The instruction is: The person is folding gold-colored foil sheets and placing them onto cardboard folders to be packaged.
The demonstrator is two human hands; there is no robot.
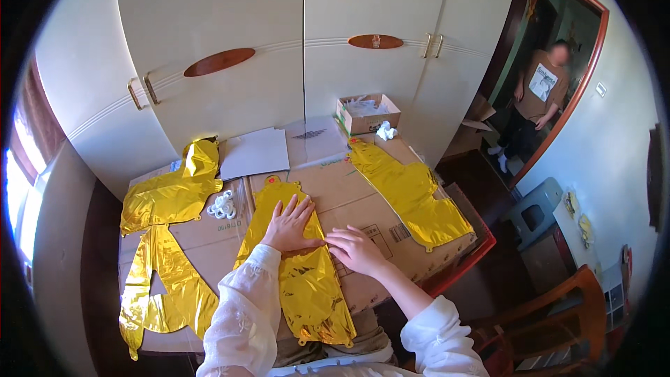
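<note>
A flat gold foil balloon (314, 297) lies lengthwise in front of me, its near end reaching the table's front edge. My left hand (287, 226) rests on its middle, palm down with fingers stretched out. From the right, my right hand (357, 250) touches the foil's right edge, fingers extended close to my left thumb. Nothing shows in either hand. Another gold foil balloon (405, 192) lies flat to the right. Two more are on the left: an A-shaped balloon (171, 272) near me and a crumpled gold balloon (164, 199) behind it.
Flattened cardboard (349, 206) covers the table. A white ribbon bundle (222, 205), white sheets (255, 156), an open carton (366, 122) and a second white bundle (386, 131) lie around. Wardrobe doors (216, 14) stand behind. A wooden chair (590, 307) is at right; a person (541, 91) stands in the doorway.
</note>
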